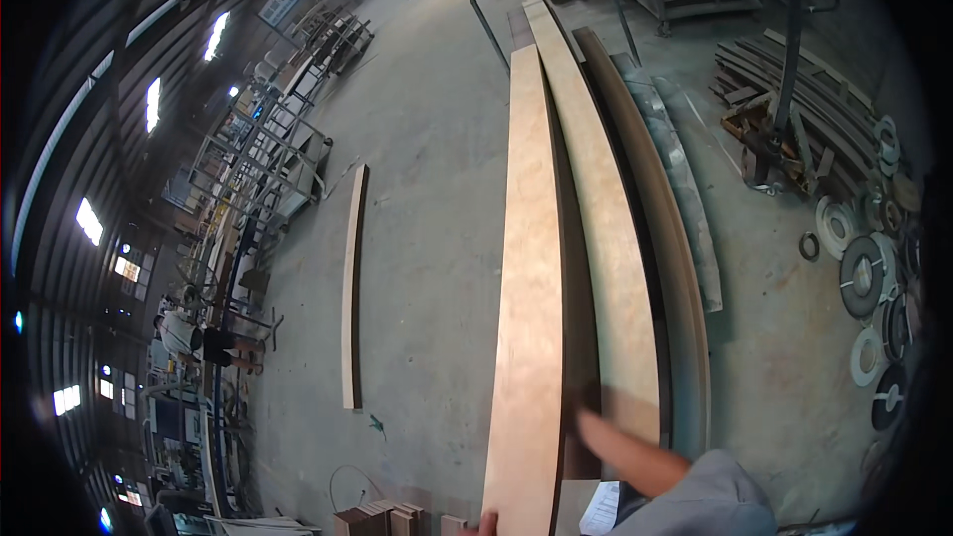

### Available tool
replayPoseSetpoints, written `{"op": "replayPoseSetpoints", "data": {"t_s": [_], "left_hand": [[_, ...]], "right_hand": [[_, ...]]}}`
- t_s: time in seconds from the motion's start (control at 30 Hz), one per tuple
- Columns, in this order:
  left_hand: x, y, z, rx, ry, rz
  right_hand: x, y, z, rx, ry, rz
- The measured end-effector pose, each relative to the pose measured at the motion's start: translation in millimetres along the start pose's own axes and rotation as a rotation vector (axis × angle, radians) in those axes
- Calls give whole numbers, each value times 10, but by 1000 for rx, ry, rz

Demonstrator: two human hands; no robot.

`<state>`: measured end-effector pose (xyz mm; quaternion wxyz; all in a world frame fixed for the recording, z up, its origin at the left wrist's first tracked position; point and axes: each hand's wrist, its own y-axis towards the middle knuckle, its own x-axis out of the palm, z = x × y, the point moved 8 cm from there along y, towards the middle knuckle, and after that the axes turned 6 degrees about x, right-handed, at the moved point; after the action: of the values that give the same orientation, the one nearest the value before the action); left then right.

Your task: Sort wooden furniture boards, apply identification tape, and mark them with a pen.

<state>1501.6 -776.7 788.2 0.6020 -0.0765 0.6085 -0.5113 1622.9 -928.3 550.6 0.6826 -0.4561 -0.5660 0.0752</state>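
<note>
Hands (pixel 484 524) (pixel 590 429) by pale board's (pixel 526 288) edges, floor (pixel 427 228) leftward

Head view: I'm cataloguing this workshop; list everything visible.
Pale boards: two, tan, centre
Brown board: one, brown, beside these
Lone strip: one, tan, floor left
Rings: many, grey and black, right
Planks: many, brown, upper right
Bars: several, dark, upper right
Carts: several, grey, left
Windows: several, white, left
Blocks: several, brown, bottom
Paper: one, white, bottom
People: two, light and dark clothes, left and top
Left grip: one, left pale board's left edge
Right grip: one, blurred, by that board's right side
Sleeve: one, grey, lower right
</note>
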Motion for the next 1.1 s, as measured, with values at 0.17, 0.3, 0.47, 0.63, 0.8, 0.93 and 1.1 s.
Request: {"op": "replayPoseSetpoints", "data": {"t_s": [0.17,0.3,0.47,0.63,0.8,0.93,1.1], "left_hand": [[213,1483,1355,350,15,73],[242,1997,2356,429,-439,-64],[332,1535,2315,643,-502,-379],[800,1105,1479,446,-529,-470],[753,1610,2115,623,-512,-283],[801,1974,2238,534,-770,-326],[840,2110,2100,648,-279,-233]], "right_hand": [[-508,-283,962,219,38,-10],[361,-1188,162,-466,-498,30],[367,-757,-1105,-594,-91,209],[-148,-263,-2326,-667,-98,336],[61,-1049,-2599,-1153,-659,641],[-578,-1942,-2636,-1165,-560,755],[-1744,-2356,-2022,-953,-590,1073]]}}
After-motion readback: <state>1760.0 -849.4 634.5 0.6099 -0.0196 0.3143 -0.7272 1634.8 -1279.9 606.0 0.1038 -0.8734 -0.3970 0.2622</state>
